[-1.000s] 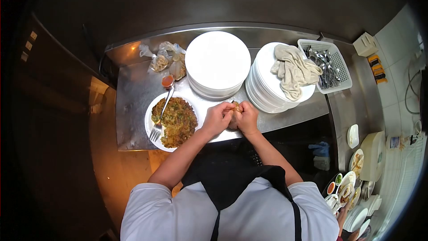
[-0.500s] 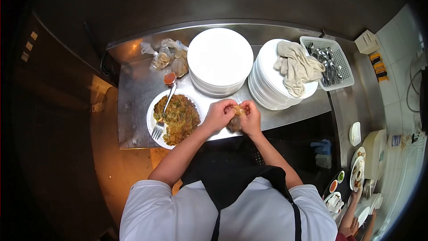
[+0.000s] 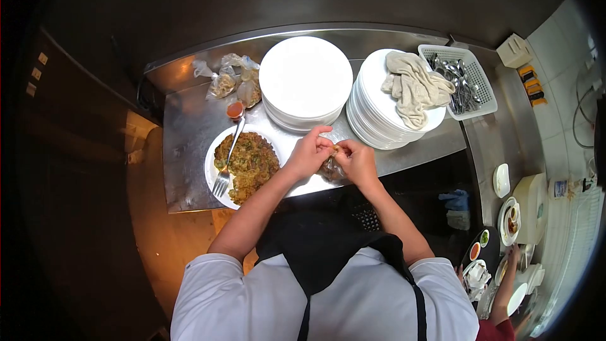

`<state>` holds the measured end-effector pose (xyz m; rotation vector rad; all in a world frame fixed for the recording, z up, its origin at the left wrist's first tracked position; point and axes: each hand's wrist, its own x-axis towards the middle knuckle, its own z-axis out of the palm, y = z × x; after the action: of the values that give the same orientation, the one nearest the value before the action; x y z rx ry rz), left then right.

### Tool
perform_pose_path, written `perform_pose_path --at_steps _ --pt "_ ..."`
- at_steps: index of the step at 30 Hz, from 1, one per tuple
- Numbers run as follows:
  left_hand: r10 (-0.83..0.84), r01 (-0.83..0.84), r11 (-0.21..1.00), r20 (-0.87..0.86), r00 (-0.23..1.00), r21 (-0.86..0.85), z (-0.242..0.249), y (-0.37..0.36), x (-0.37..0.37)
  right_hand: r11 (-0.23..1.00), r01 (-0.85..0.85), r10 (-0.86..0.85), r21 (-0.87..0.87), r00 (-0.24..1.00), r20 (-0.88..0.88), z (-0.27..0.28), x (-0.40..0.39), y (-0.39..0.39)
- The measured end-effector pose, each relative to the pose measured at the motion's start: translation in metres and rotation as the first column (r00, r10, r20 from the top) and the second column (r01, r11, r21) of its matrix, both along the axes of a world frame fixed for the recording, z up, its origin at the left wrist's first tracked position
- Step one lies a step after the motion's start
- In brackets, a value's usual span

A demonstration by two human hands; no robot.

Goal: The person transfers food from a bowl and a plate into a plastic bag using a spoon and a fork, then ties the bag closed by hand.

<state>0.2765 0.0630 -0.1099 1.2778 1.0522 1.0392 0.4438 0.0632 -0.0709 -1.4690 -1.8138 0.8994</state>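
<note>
A small clear plastic bag [image 3: 331, 170] with brownish contents hangs over the counter's front edge area, its neck pinched between my hands. My left hand [image 3: 307, 153] grips the neck from the left with thumb and fingertips, one finger lifted. Closed on the neck's other side is my right hand [image 3: 358, 163]. Left of them, a white plate [image 3: 211, 163] holds a browned, flat fried dish [image 3: 259, 167]. A fork [image 3: 231, 155] rests on it, tines down toward the front, its handle reaching a small cup of red sauce [image 3: 235, 110].
Behind my hands rises a stack of white plates [image 3: 306, 79]. Another stack [image 3: 366, 113] carries a crumpled cloth [image 3: 416, 88]. A white basket [image 3: 489, 91] of cutlery stands farther right. Filled plastic bags [image 3: 222, 83] lie at back left. A co-worker's arm [image 3: 505, 287] reaches among dishes, lower right.
My fingers have shifted on the bag's neck, and one left finger has lifted. The bag's body shows more now. At right, the co-worker's arm has moved among the dishes.
</note>
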Motion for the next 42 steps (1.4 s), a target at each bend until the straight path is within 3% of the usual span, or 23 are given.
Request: perform_pose_path --at_steps 2,5,8,11,14,17,21,25,34,40,42 --pt "-0.017 0.021 0.998 0.064 0.998 -0.060 -0.004 0.003 -0.001 0.997 0.013 -0.014 -0.082 1.000 -0.019 -0.004 0.000 0.000" --pt "-0.009 0.012 0.996 0.043 0.999 -0.084 0.001 0.006 -0.001 0.986 -0.040 -0.012 -0.162 0.951 -0.309 -0.039 0.008 0.009" --pt "0.000 0.017 0.986 0.103 0.995 -0.165 -0.010 0.012 -0.001 0.979 -0.036 -0.060 -0.203 0.891 -0.451 -0.036 0.006 0.007" --pt "0.008 0.048 0.970 0.226 0.974 -0.240 -0.016 0.011 0.003 0.988 -0.019 -0.041 -0.153 0.922 -0.384 -0.044 0.006 0.008" --pt "0.055 -0.051 0.973 0.013 0.998 -0.224 -0.027 0.012 0.006 0.965 -0.094 -0.117 -0.246 0.686 -0.718 -0.055 0.005 0.008" --pt "0.066 -0.084 0.988 -0.142 0.988 -0.126 -0.009 -0.002 0.009 0.961 -0.121 -0.113 -0.248 0.647 -0.754 -0.041 -0.002 0.005" --pt "0.403 -0.268 0.881 -0.319 0.858 0.390 0.023 -0.025 0.012 0.945 -0.068 -0.201 -0.319 0.650 -0.733 -0.035 0.000 0.005" --pt "0.414 -0.212 0.851 -0.366 0.834 0.480 0.028 -0.031 0.017 0.944 -0.043 -0.217 -0.326 0.663 -0.717 -0.036 -0.006 0.003" --pt "0.382 -0.107 0.889 -0.592 0.709 0.446 0.014 -0.021 0.015 0.959 -0.050 -0.149 -0.278 0.746 -0.650 -0.040 -0.012 0.002" --pt "0.256 0.060 0.900 -0.633 0.730 0.432 0.007 -0.028 0.010 0.940 0.010 -0.170 -0.342 0.882 -0.440 -0.040 -0.010 0.004" --pt "0.271 -0.003 0.908 -0.582 0.767 0.419 0.002 -0.025 0.008 0.923 -0.039 -0.151 -0.383 0.878 -0.454 -0.043 -0.007 0.004"
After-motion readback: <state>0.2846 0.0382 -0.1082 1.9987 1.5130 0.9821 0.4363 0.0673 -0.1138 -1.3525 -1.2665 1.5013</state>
